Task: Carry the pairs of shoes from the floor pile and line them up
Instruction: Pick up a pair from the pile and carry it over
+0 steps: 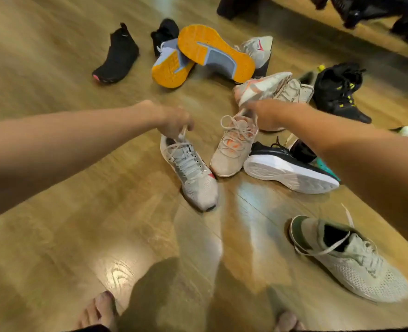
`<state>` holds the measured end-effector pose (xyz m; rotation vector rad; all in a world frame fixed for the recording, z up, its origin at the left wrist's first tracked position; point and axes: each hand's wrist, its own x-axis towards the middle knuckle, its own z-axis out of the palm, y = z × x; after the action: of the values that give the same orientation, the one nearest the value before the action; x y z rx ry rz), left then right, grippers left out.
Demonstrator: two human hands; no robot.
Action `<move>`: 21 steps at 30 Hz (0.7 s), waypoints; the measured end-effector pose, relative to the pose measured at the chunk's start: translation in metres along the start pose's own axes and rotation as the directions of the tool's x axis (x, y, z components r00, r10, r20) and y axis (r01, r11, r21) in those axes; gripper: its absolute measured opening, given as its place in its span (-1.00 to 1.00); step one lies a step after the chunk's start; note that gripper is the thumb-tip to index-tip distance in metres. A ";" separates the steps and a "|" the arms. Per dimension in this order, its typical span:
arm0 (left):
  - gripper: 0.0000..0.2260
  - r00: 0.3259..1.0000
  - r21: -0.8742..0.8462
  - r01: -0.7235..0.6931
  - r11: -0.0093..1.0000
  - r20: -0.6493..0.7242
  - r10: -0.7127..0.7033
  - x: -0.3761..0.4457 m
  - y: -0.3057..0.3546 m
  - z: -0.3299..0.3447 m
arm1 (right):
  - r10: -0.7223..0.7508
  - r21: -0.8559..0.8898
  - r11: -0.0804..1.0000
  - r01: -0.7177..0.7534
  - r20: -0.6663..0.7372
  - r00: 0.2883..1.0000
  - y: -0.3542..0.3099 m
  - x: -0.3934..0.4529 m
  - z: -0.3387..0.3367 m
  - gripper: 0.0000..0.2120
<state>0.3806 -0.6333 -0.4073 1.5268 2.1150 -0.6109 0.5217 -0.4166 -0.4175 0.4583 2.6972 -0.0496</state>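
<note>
From the head camera, your left hand [174, 121] pinches the laces at the collar of the grey sneaker [191, 171], whose toe rests on the floor [78, 236]. Your right hand [267, 116] curls round the beige sneaker [234, 147] at its heel. Both look light and soft (laces may slip), so a grip on the stiffer heel collar should hold better.

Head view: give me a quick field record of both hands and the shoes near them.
left hand: pinches the laces of the grey sneaker
right hand: grips the heel of the beige sneaker with orange accents
matching beige shoe: behind the right hand, in the pile
orange-soled shoes: tipped over, soles showing
lone mesh sneaker: apart, nearest the person
floor: wood
</note>
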 end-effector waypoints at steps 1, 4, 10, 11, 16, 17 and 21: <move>-0.50 1.000 0.007 0.015 1.000 0.020 -0.015 0.000 0.000 0.002 | 0.017 -0.023 1.000 -0.017 -0.017 1.000 0.000 0.006 -0.006 -0.53; -0.35 0.997 -0.002 0.040 0.999 0.061 -0.040 -0.008 0.004 0.007 | 0.044 0.018 0.999 -0.042 -0.104 0.994 -0.010 0.011 -0.021 -0.46; -0.04 0.989 0.046 0.022 0.999 0.148 -0.028 -0.006 0.000 0.039 | -0.001 -0.034 0.999 0.003 0.079 0.997 -0.034 0.022 0.027 -0.46; -0.02 0.991 0.067 0.007 0.998 0.133 -0.016 -0.003 -0.004 0.043 | 0.007 -0.054 0.999 -0.002 0.080 0.997 -0.035 0.025 0.035 -0.42; -0.05 0.999 0.328 -0.055 0.943 0.015 0.053 0.012 -0.010 0.069 | 0.002 0.017 1.000 -0.003 0.056 0.998 -0.029 0.035 0.046 -0.37; -0.10 0.997 0.367 -0.046 0.929 -0.035 0.063 0.014 -0.008 0.073 | 0.005 0.067 0.998 -0.009 0.055 0.998 -0.028 0.037 0.045 -0.39; -0.24 0.982 0.393 0.018 0.919 -0.178 0.056 0.023 -0.010 0.079 | 0.031 0.217 0.976 -0.037 0.030 0.999 -0.027 0.041 0.040 -0.45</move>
<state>0.3730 -0.6657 -0.4829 1.8815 2.2052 -0.9678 0.4929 -0.4340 -0.4706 0.5636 2.6683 -0.3414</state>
